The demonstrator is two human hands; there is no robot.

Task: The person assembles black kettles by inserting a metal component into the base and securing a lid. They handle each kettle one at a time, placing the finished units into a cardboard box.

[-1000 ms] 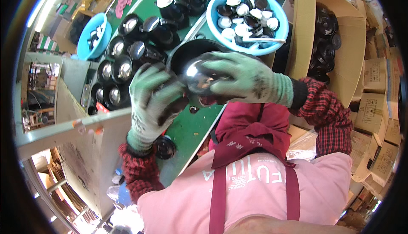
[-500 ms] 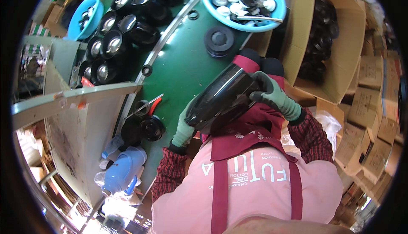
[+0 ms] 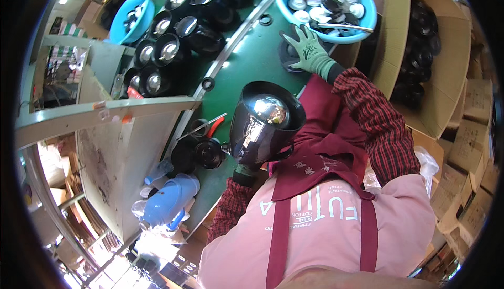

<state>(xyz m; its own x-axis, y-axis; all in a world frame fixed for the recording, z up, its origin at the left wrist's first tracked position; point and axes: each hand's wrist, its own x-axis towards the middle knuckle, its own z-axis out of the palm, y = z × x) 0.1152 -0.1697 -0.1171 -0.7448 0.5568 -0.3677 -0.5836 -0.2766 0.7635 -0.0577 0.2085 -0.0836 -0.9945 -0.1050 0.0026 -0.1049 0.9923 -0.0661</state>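
Note:
My left hand (image 3: 245, 171), in a green and black glove, holds a glossy black jug body (image 3: 247, 131) from beneath. The jug body is tilted, and a mirror-like silver dome shows inside its wide mouth. Most of my left hand is hidden behind it. My gloved right hand (image 3: 311, 52) reaches forward with fingers spread over a round black disc-shaped part (image 3: 286, 58) on the green table (image 3: 231, 76). It holds nothing. Whether its fingers touch the disc, I cannot tell.
Past the right hand stands a blue basin (image 3: 325, 40) of black and white caps, a rod across its rim. Several black jug bodies (image 3: 191, 32) fill the far left. A cardboard box (image 3: 446, 79) stands right; a blue jug (image 3: 170, 200) and black rings (image 3: 209, 155) lie left.
My right hand has let go of the jug body and moved forward to the black disc. The jug body has turned, so its mouth and silver inside now show.

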